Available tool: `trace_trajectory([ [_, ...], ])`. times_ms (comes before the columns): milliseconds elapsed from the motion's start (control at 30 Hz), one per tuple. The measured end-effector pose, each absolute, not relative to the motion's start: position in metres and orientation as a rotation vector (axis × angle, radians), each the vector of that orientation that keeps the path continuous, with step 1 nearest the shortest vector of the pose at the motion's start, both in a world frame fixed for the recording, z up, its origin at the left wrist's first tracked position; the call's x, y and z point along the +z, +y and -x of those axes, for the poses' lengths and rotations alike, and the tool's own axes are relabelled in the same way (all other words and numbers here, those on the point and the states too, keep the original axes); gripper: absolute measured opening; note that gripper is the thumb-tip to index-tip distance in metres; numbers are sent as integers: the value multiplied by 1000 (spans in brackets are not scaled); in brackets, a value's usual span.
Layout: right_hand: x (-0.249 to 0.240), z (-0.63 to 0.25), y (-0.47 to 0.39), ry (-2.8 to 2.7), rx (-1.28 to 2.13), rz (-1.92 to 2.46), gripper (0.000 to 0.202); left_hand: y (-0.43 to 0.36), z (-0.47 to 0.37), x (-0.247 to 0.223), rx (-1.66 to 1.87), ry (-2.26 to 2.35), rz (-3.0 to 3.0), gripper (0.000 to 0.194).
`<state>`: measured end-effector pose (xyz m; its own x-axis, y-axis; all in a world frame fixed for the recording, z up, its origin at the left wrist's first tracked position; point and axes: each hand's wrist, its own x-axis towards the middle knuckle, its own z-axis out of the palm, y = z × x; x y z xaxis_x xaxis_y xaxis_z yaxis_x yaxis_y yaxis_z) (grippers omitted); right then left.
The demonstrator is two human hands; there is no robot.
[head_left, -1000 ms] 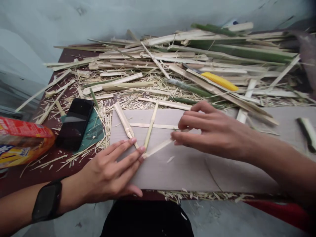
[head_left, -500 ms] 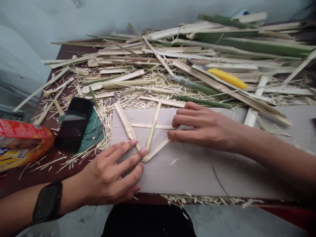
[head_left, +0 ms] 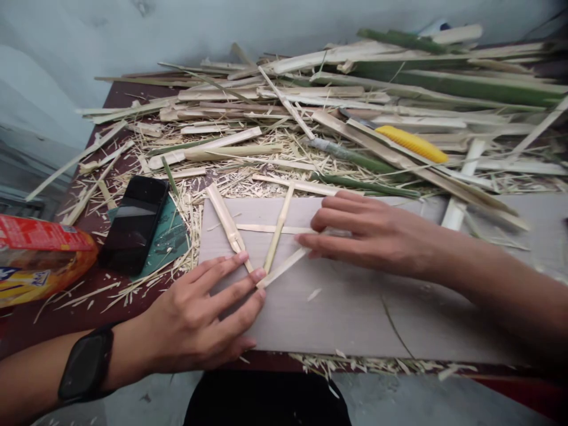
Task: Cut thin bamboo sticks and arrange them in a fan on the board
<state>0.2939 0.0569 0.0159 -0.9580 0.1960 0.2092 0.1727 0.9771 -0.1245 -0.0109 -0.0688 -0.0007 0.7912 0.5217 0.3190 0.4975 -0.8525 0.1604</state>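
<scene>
On the grey board (head_left: 350, 307) several thin bamboo strips lie in an angular arrangement. A wider bamboo strip (head_left: 224, 219) slants down to my left hand (head_left: 206, 310). Its fingers are stretched and spread, the tips resting where a narrower upright strip (head_left: 279, 228) and a diagonal strip (head_left: 286, 267) meet. The diagonal strip's upper end runs under my right hand (head_left: 350, 228), whose fingers are curled in with thumb and forefinger at that end. A flat crosswise strip (head_left: 252, 227) also passes beneath the right hand, which hides its far end.
Split bamboo pieces (head_left: 377, 89) and shavings are heaped along the back. A yellow-handled tool (head_left: 410, 143) lies among them. To the left are a black phone (head_left: 135, 222) on a green sheet (head_left: 171, 239) and a bottle with a red label (head_left: 42, 236).
My right forefinger and thumb have shifted slightly left along the diagonal strip. My left fingertips have slid a little right at the joint; the strips stay almost in place.
</scene>
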Motion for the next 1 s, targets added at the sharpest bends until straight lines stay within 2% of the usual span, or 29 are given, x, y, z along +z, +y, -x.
trace_trajectory([
  [133,33,-308,60,-2763,247,555,15,-67,11,2,562,817,-2914,41],
  [233,49,-306,53,-2422,332,896,7,-65,10,4,556,790,-2946,47],
  [367,56,-282,32,-1766,1098,1201,20,-64,10,5,579,779,-2960,50],
  [467,43,-263,20,-1495,1539,1115,28,-65,9,3,601,804,-2949,52],
  [533,31,-255,17,-1357,1711,1067,31,-65,10,2,611,810,-2936,54],
  [700,17,-246,14,-1227,1830,1082,34,-65,10,2,587,812,-2930,58],
  [1000,18,-243,14,-1290,1838,1025,22,-63,10,2,597,810,-2919,58],
])
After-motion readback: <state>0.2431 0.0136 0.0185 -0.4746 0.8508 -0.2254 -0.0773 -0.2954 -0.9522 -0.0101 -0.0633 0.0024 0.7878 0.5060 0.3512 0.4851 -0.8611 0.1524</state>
